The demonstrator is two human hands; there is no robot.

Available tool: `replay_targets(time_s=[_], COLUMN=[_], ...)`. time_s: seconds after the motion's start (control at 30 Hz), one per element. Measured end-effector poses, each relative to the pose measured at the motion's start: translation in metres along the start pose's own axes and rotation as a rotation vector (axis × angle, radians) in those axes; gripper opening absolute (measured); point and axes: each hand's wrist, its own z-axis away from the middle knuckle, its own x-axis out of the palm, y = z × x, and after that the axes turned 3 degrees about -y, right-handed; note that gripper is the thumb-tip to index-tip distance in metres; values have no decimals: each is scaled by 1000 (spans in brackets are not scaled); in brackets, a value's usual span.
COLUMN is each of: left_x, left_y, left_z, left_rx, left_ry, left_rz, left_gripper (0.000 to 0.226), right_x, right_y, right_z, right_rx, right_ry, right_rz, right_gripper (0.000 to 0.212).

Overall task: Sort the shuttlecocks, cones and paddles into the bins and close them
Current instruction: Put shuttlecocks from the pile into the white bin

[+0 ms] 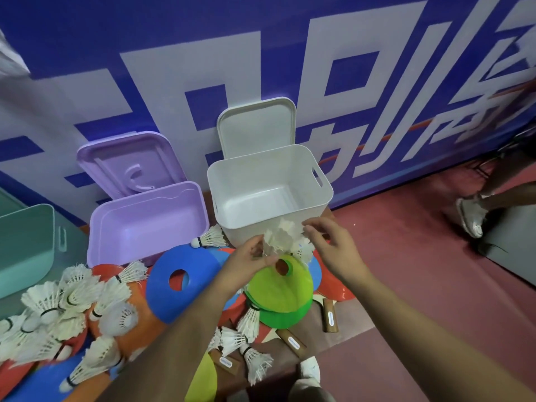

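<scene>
My left hand [251,258] grips white shuttlecocks [280,236] just in front of the near wall of the open white bin [290,224]. My right hand [329,242] touches their feathers from the right with loosely bent fingers. The white bin holds nothing, and its lid [256,124] leans on the wall behind. An open purple bin [121,250] stands to its left, with a teal bin [26,256] further left. Flat cones, blue [185,262] and green [280,288] among them, lie on the floor. Several loose shuttlecocks [75,300] pile up at the left. Wooden paddle handles [330,314] poke out beneath the cones.
A blue and white banner wall [261,53] backs the bins. The purple lid [130,163] rests against it. Another person's shoe [470,217] is on the red floor at right. My own shoe [310,369] is near the bottom.
</scene>
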Motion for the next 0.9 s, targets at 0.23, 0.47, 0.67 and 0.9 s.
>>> replay_targets(time_s=[0.23, 0.47, 0.67, 0.9], left_x=[33, 55, 62, 55], left_y=[-3, -7, -12, -8], left_z=[-22, -38, -41, -28], left_rx=[-19, -75, -64, -84], left_ry=[62, 126, 198, 275], left_rz=[76, 89, 108, 69], left_gripper=[37, 40, 43, 49], right_x=[-52, -50, -70, -87], right_y=[121, 175, 162, 61], right_z=[-6, -10, -23, -56], right_rx=[280, 198, -26, -189], right_ry=[-147, -304, -160, 1], right_rz=[582, 854, 697, 159], right_gripper=[37, 23, 10, 11])
